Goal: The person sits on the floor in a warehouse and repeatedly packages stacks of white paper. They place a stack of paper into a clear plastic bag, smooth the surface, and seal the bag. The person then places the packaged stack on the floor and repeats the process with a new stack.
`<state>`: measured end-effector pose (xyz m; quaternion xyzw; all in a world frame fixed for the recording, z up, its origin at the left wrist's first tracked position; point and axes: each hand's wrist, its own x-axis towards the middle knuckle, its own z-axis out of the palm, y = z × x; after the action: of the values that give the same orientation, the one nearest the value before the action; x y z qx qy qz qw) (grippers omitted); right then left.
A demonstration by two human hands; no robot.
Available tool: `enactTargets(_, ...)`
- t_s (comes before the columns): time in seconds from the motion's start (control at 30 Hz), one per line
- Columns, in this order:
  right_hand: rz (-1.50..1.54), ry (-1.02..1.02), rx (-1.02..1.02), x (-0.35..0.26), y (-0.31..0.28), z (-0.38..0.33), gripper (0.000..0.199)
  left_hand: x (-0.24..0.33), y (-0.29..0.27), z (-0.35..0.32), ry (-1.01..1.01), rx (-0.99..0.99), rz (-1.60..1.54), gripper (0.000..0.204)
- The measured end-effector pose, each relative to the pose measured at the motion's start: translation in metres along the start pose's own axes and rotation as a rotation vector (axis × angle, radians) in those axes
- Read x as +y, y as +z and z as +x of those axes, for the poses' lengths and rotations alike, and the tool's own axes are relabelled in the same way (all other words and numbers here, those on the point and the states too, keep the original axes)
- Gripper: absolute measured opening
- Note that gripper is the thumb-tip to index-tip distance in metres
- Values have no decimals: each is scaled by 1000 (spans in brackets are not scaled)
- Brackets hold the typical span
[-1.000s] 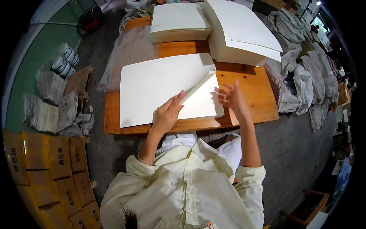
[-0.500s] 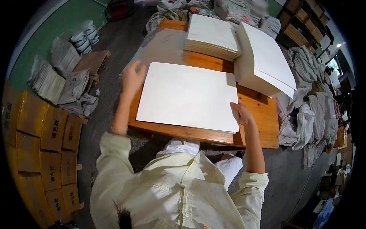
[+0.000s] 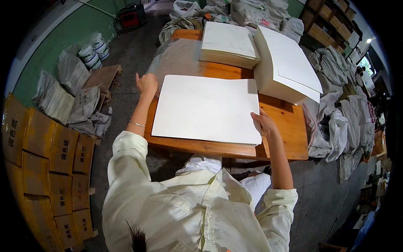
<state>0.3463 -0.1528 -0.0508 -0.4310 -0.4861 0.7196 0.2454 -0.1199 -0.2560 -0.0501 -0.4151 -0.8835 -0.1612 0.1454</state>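
Note:
In front of me, a stack of white paper sheets (image 3: 205, 110) lies near the front edge of the wooden table (image 3: 289, 126). My right hand (image 3: 265, 122) grips its right edge, thumb on top, with the other fingers partly hidden beside and below the edge. Just beyond the stack's left edge, my left hand (image 3: 147, 85) is raised with nothing visible in it. One of its fingers sticks out to the left while the others are partly curled.
Behind the stack stand a thick pile of paper (image 3: 230, 42) and a taller, curving pile (image 3: 289, 69). A clear plastic sheet (image 3: 178, 59) covers the table's far left. Cardboard boxes (image 3: 63, 151) are stacked at left; cloth-like sacks (image 3: 352, 113) crowd the right.
My left hand has drawn its fingers in, one now pointing out to the left. My right hand stays at the stack's right edge. The whole view has shifted slightly.

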Motion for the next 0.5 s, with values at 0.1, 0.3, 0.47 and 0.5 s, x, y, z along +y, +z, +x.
enactTargets(0.1,-34,12,64,-3,6,-3,47,0,-18,14,189,145,120,16)
enactTargets(0.3,31,-16,-44,1,-4,1,47,43,-108,55,238,256,58,20)
enactTargets(0.47,61,124,-125,-17,0,-16,46,67,-181,71,174,105,-60,25)
enactTargets(0.5,53,139,-151,-19,-2,-20,46,71,-186,72,161,71,-62,26)
